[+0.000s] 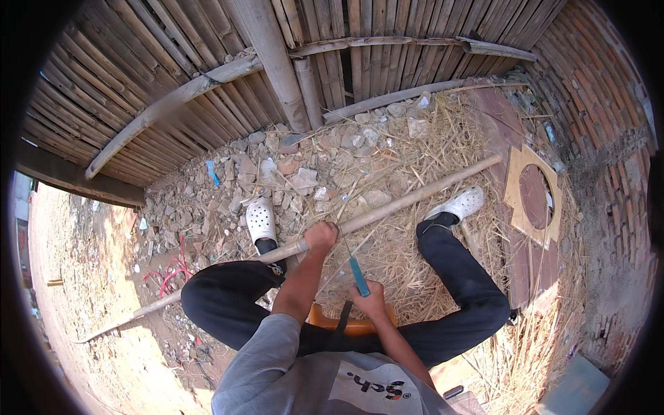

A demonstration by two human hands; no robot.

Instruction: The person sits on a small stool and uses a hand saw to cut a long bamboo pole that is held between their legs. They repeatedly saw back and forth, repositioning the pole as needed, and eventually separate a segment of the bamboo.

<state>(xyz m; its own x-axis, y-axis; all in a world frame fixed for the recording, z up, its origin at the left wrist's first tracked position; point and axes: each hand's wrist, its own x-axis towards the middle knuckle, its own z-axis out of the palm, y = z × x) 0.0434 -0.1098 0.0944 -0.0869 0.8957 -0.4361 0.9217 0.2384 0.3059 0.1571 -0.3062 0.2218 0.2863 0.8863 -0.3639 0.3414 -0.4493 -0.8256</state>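
A long bamboo pole (422, 194) slants from the lower left, behind my bent left leg, to the upper right above the straw. My left hand (321, 236) is closed around it near the middle. Just below, my right hand (369, 297) grips a hand tool by its teal handle (359, 277). The tool's narrow dark end points up toward the pole beside my left fist. Its tip is too thin to make out, so I cannot tell whether it touches the pole.
An orange seat-like object (353, 325) is between my thighs. Rubble (297, 180) and dry straw (394, 263) cover the ground. A bamboo-slat wall (387, 62) stands ahead, a brick wall (595, 97) to the right. A yellowish board with a round hole (519, 194) lies right.
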